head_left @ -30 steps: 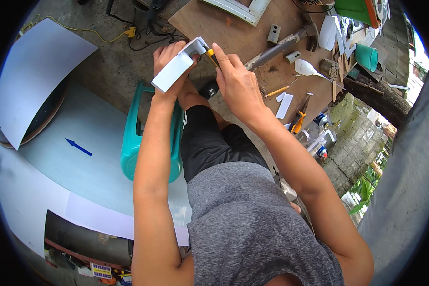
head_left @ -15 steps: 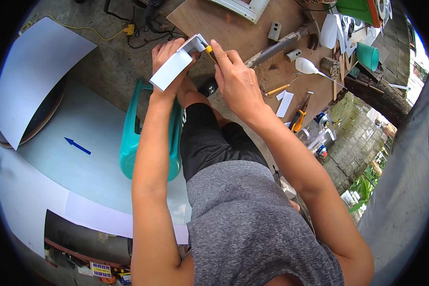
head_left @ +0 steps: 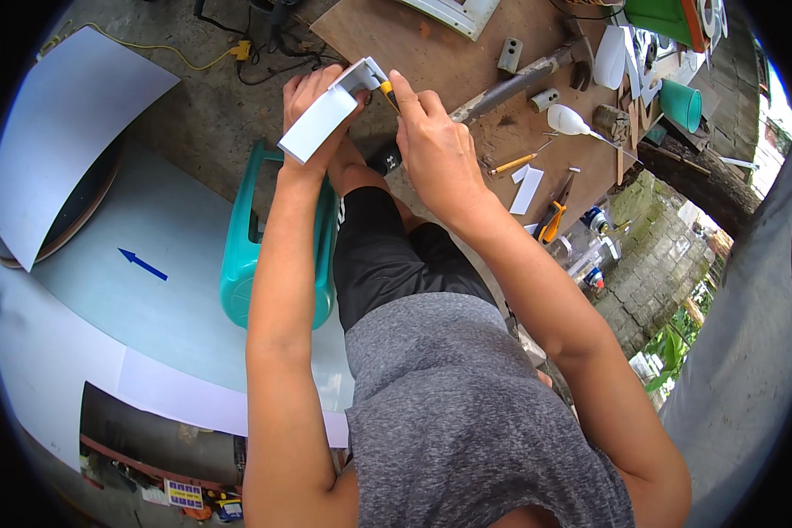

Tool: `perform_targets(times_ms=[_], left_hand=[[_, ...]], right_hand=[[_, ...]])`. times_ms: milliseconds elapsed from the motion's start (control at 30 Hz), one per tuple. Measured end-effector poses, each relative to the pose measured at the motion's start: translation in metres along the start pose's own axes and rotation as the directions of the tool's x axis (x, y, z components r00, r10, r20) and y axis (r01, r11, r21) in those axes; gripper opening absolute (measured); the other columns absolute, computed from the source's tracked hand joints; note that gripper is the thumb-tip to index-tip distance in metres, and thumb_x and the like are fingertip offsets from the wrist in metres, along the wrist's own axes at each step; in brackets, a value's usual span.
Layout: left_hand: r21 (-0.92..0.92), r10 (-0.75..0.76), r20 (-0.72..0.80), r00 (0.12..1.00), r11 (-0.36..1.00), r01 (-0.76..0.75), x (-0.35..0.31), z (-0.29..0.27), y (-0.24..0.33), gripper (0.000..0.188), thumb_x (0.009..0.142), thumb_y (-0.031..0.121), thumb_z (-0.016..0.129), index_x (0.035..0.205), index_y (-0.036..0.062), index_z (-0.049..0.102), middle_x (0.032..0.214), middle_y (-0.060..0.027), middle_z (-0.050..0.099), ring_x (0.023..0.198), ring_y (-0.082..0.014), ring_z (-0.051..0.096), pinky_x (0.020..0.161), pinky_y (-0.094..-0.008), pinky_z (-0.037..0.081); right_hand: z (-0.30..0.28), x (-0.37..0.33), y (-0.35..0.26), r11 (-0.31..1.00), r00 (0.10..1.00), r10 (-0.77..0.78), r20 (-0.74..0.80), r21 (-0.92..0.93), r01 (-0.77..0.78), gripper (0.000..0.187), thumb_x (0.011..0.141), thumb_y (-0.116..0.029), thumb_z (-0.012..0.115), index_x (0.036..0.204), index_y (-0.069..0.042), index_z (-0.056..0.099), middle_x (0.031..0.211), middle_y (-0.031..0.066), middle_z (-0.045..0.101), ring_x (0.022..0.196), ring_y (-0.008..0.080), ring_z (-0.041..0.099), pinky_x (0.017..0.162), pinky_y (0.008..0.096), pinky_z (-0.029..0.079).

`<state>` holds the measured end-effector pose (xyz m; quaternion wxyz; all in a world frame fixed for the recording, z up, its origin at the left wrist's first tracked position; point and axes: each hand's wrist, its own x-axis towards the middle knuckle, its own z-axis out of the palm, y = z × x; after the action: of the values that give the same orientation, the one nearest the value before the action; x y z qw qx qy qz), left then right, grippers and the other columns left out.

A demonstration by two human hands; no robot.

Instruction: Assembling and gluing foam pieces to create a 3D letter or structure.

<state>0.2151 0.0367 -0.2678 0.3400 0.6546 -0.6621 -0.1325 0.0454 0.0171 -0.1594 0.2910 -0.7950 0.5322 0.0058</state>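
Note:
My left hand [head_left: 301, 91] is closed around a white bent piece [head_left: 318, 125], a broad flat strip with a raised, curved wall at its far end. Most of the left fingers are hidden behind it. A slim yellow-and-black cutter knife [head_left: 388, 93] is gripped in my right hand [head_left: 438, 151], with the index finger stretched along it. Its tip meets the right edge of the raised wall; the blade itself is too small to make out. Both hands are held out in front of my lap, left of the brown work board [head_left: 396, 40].
On the board lie a hammer [head_left: 524, 81], a white squeeze bottle [head_left: 568, 121], a pencil [head_left: 512, 164], orange-handled pliers [head_left: 552, 220] and white offcuts [head_left: 526, 190]. A teal plastic stool [head_left: 238, 286] stands left of my legs. Large white sheets [head_left: 84, 132] are further left.
Both hands keep their grip on the white piece and the cutter knife. The piece and the hands have shifted only very slightly; the view has moved a little.

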Motion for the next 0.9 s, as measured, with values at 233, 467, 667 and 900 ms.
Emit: perform_targets(times_ms=[233,467,667,900], left_hand=[[0.009,0.006,0.02,1.0,1.0,-0.006,0.0,-0.001,0.0,0.031,0.076,0.017,0.078,0.101,0.006,0.064,0.097,-0.0076,0.068,0.093,-0.0281,0.067,0.092,-0.0411,0.048],[0.032,0.015,0.054,0.998,0.999,-0.016,0.001,-0.004,0.005,0.033,0.076,0.018,0.078,0.103,0.0063,0.063,0.098,-0.0083,0.069,0.094,-0.0281,0.067,0.093,-0.0425,0.047],[0.008,-0.004,0.042,0.999,1.0,0.004,-0.002,0.0,0.002,0.034,0.076,0.018,0.079,0.104,0.0058,0.063,0.098,-0.0084,0.069,0.094,-0.0277,0.067,0.093,-0.0424,0.047],[0.018,0.005,0.016,1.0,1.0,-0.005,-0.002,0.001,-0.001,0.033,0.076,0.019,0.079,0.103,0.0052,0.064,0.097,-0.0085,0.068,0.094,-0.0278,0.067,0.094,-0.0412,0.047]], right_hand=[[0.002,-0.002,0.005,0.999,0.999,-0.038,-0.029,-0.01,0.038,0.065,0.086,-0.003,0.06,0.148,-0.005,0.042,0.108,0.0199,0.06,0.077,0.0428,0.068,0.07,0.0497,0.056],[0.0,-0.009,0.008,0.999,0.998,-0.047,-0.043,-0.009,0.047,0.062,0.088,-0.003,0.061,0.147,-0.006,0.043,0.109,0.0193,0.06,0.076,0.0422,0.068,0.068,0.0493,0.057],[0.003,-0.017,0.013,0.999,0.997,-0.046,-0.061,0.01,0.047,0.059,0.09,-0.004,0.06,0.147,-0.007,0.043,0.111,0.0186,0.06,0.075,0.0422,0.068,0.068,0.0495,0.057],[0.0,-0.022,0.013,0.999,0.998,-0.045,-0.052,0.011,0.046,0.059,0.09,-0.004,0.059,0.147,-0.007,0.044,0.112,0.019,0.061,0.076,0.0423,0.068,0.069,0.0496,0.057]])
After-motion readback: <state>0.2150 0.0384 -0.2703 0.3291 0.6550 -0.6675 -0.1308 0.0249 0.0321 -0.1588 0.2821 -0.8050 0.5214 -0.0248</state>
